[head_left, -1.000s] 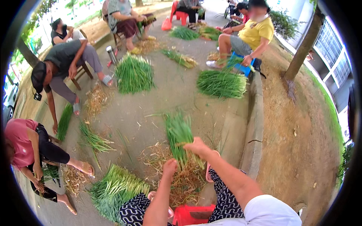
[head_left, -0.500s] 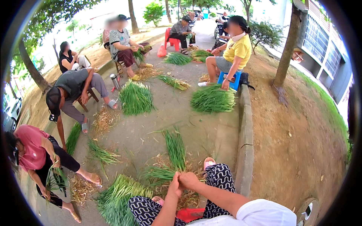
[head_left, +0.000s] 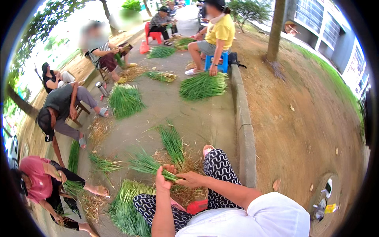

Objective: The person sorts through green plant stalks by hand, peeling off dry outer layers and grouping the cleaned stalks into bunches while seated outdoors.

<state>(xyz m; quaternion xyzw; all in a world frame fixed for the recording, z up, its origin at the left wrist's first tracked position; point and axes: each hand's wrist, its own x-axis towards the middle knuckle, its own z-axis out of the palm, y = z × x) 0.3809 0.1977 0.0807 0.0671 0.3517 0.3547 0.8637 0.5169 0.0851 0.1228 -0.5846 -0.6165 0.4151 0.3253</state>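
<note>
Near the left edge of the pavement (head_left: 205, 118), a co-worker in a pink top (head_left: 37, 172) sits bent over a handful of greens (head_left: 74, 188), beside a scatter of dry straw-coloured trimmings (head_left: 92, 205). A little to the right, a small loose bundle (head_left: 104, 162) lies on the pavement, and toward the near edge a large heap of green onions (head_left: 128, 207) rests beside the wearer's left leg, its pale ends toward the far side.

Next comes the bunch of green onions (head_left: 147, 163), held in the air above the pavement between the two hands, leaf tips pointing left and away, pale ends toward the right. The left hand (head_left: 162, 181) cups it around the lower stalks, palm turned up and fingers curled; how tightly they press cannot be told. The right hand (head_left: 191, 179) has thumb and fingers together on the pale end. Just beyond, a flat bundle (head_left: 171, 144) lies over the brown litter (head_left: 189, 195), well in from the kerb (head_left: 245, 138) that forms the pavement's right edge.

The step in hand looks to be picking over or evening up the root end of this bunch. The next move seems to call for a steady left hold on the stalks while the right fingertips work finely at the pale ends, without bending the thin leaves.
</note>
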